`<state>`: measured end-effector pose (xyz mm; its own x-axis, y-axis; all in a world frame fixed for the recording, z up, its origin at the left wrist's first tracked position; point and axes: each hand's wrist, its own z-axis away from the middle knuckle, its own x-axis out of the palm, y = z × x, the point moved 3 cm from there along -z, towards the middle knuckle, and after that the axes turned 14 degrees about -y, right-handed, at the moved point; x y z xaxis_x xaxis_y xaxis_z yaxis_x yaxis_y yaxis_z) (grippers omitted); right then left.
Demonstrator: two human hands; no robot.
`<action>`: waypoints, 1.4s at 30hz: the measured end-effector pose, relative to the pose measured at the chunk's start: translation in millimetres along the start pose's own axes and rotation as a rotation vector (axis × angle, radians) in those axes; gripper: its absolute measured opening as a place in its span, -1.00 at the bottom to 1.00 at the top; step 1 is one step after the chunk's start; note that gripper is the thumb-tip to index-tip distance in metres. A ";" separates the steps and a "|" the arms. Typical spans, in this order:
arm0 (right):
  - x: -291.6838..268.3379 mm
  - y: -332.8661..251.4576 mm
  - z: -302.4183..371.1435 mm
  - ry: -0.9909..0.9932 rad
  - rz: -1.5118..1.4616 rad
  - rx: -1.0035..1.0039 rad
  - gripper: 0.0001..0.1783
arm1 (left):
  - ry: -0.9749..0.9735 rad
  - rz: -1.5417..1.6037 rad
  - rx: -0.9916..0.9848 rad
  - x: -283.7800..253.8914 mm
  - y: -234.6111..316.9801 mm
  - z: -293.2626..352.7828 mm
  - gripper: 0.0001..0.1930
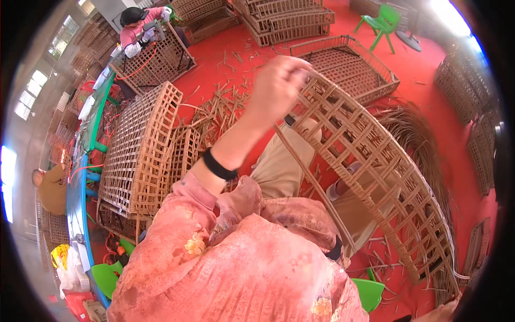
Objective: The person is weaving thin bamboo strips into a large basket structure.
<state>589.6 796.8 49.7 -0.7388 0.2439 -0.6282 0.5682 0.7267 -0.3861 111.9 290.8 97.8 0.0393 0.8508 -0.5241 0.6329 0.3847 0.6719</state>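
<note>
My left hand [276, 88], below a black wristband [219, 165], is raised with curled fingers at the upper corner of a long woven rattan panel or basket side [370, 150]. What the fingers grip is hidden behind them. The openwork piece slants from that corner down to the lower right, across my legs. A long thin stick [311, 185] runs beneath it toward my lap. At the lower right edge, a bit of my right hand [442, 312] shows by the panel's far end; its fingers cannot be made out.
Stacked woven baskets [134, 155] stand at my left beside a blue-edged table [80, 214]. Cut strips [225, 107] litter the red floor. A shallow basket [348, 67] lies ahead, near a green chair [382, 24]. A strand bundle [416, 134] lies right. A person [140, 35] works on a basket.
</note>
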 end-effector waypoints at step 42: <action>114.6 -419.4 20.8 -0.792 -0.528 -0.501 -0.74 | -0.110 -0.148 0.463 21.1 49.5 43.0 -0.46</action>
<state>274.2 506.6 125.6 -0.2997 -0.5327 -0.7915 -0.1007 0.8426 -0.5290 177.3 312.4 97.4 -0.0111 0.7467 -0.6651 0.9136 0.2779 0.2967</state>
